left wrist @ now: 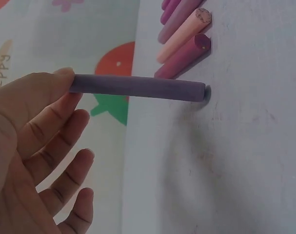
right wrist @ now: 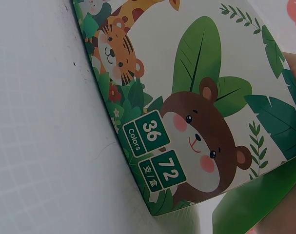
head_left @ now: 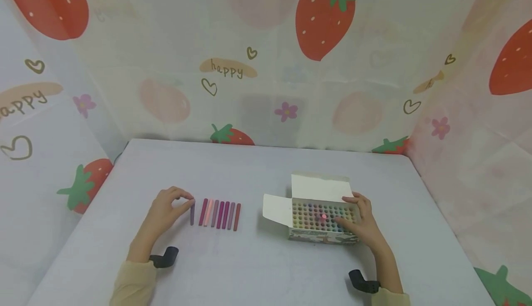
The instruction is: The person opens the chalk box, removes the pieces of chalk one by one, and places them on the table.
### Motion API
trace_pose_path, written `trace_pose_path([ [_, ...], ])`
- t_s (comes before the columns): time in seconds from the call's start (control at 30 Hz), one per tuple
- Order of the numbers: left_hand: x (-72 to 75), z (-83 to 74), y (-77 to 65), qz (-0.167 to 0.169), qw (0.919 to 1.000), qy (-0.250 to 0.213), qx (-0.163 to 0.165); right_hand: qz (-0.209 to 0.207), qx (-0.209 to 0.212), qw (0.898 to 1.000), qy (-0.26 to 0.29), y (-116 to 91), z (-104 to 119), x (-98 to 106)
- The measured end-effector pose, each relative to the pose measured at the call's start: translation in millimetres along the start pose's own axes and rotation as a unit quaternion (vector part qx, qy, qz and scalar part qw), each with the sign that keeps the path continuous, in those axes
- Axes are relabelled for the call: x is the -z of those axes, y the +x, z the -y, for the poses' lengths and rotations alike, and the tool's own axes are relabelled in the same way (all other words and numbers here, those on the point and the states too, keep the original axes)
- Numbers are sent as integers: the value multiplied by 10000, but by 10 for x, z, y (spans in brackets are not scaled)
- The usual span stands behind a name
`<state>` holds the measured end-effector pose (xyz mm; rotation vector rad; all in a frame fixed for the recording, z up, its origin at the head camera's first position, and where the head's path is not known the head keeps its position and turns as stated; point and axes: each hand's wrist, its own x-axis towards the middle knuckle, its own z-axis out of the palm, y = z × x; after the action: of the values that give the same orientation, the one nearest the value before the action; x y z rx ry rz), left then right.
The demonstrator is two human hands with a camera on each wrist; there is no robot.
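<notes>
My left hand pinches a purple chalk stick near its top between thumb and forefinger. The stick stands almost upright, its lower end at or just above the table. Just right of it lies a row of several chalk sticks in pinks, purples and a reddish brown. A chalk box, lid raised and side flap out, is filled with upright sticks in many colours. One pink stick rises above the others. My right hand holds the box by its right end; most of its fingers are hidden in the right wrist view.
The white table carries the row and the box. A patterned cloth backdrop stands behind and at both sides. The opened side flap sticks out left of the box, toward the row.
</notes>
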<state>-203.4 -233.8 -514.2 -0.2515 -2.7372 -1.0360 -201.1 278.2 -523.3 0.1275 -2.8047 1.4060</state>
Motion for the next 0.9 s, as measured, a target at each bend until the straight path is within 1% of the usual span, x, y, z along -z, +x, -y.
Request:
trace_pose_path([
  [0.1,-41,34,69,162,9996,-79,194,3,14,10000,20,-3,0,0],
  [0.27,-102,68,158,258,9985,-65,470,-43,145,9999,-13,1,-13,-8],
  [0.4,-146,94,219,241,9983,134,512,-68,171,9998,-16,6,-18,-10],
  [0.5,-193,146,262,213,9979,273,552,-81,168,9998,-31,9,-19,-8],
  [0.6,-242,194,286,234,9970,350,654,-76,177,9998,-33,10,-24,-8],
  [0.7,-278,209,299,211,9963,419,714,-78,174,9998,-29,13,-28,-6],
  [0.9,-321,182,302,189,9942,550,901,-76,142,9999,5,12,-36,-9],
])
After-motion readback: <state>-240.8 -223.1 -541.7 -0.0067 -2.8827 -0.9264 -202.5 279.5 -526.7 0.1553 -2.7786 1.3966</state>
